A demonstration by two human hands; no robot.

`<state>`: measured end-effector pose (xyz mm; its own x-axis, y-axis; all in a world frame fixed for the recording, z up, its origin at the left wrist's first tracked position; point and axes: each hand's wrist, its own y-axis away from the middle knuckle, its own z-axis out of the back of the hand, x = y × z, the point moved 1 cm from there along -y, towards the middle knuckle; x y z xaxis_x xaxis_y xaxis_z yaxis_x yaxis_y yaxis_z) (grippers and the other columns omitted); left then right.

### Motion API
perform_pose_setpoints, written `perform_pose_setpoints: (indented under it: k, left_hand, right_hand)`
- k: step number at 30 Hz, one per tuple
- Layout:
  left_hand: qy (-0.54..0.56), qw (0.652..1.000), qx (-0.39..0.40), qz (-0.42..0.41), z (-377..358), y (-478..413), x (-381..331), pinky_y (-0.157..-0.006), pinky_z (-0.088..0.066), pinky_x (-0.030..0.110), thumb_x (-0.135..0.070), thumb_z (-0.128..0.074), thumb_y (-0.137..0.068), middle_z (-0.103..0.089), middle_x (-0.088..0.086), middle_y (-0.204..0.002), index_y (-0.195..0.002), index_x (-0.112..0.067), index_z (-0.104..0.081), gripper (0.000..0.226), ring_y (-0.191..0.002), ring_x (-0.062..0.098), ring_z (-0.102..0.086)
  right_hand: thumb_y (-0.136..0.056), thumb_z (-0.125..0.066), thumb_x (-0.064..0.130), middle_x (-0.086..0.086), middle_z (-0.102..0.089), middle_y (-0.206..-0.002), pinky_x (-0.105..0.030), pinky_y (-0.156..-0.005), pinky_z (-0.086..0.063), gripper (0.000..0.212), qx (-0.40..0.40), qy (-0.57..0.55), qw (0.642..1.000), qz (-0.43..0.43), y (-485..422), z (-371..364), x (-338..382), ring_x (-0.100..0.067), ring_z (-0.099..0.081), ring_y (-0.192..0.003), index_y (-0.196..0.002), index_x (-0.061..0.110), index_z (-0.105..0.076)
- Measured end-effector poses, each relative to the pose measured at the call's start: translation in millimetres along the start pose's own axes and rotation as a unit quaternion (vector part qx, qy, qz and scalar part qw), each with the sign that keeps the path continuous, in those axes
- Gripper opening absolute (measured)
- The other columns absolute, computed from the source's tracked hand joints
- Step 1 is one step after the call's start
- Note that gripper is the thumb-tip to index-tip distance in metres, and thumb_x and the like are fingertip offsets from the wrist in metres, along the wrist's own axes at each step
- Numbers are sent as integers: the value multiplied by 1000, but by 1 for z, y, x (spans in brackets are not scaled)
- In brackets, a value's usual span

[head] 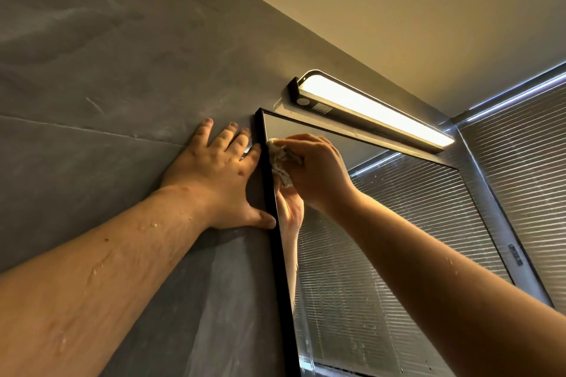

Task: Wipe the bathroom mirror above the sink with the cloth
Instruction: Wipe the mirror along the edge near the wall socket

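My right hand [318, 171] pinches the cloth [280, 164] against the mirror's [382, 239] top-left corner; my left hand [217, 174], fingers spread, presses the wall [107, 86].

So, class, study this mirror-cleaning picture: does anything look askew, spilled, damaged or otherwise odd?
Nothing looks broken or askew. The one oddity is wetness: droplets cling to the left forearm, and the mirror glass carries speckled spots and streaks below the cloth that the right hand grips near the top corner.
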<state>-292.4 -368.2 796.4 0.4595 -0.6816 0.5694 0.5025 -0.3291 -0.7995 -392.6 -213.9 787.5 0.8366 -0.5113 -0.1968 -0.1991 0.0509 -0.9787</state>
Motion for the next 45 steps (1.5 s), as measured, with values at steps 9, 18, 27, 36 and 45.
perform_pose_setpoints:
  k: [9, 18, 27, 36, 45]
  left_hand:
    - [4, 1000, -8, -1, -3, -1, 2, -118, 5, 55, -101, -13, -54, 4, 7, -162, -153, -22, 2, 128, -149, 26, 9]
    - [9, 1000, -5, -1, -2, -1, 1, -117, 5, 55, -101, -16, -55, 5, 6, -162, -154, -23, 1, 127, -149, 26, 10]
    - [13, 1000, -16, -2, -1, 0, 0, -118, 4, 55, -101, -16, -53, 3, 6, -162, -153, -22, 1, 128, -149, 26, 8]
    - [19, 1000, -1, 2, 1, 1, 0, -118, 8, 54, -100, -21, -56, 4, 6, -162, -153, -24, 2, 126, -149, 25, 10]
    - [27, 1000, 6, 8, 3, 1, 0, -117, 11, 52, -101, -22, -55, 6, 5, -162, -154, -25, 1, 127, -149, 24, 12]
  right_hand:
    - [-90, -66, 6, -11, -71, -111, -38, -87, -53, 26, 3, 4, 996, -84, -44, 11, -36, -26, -65, -103, -115, 10, -73]
    - [-92, -67, 14, -7, -70, -99, -35, -83, -54, 14, -21, 15, 991, -134, -35, 11, -57, -18, -61, -89, -103, 10, -76]
    - [-89, -66, 11, -4, -68, -116, -32, -85, -51, 32, 5, 7, 998, -63, -47, -1, -11, -21, -61, -106, -120, 17, -72]
    - [-89, -71, 15, -2, -69, -114, -28, -88, -52, 31, 42, -13, 999, 1, 9, 10, 1, -17, -63, -105, -120, 19, -71]
    - [-88, -74, 17, 1, -69, -112, -25, -84, -54, 31, 40, -27, 999, 24, 31, 10, -5, -14, -64, -101, -119, 20, -72]
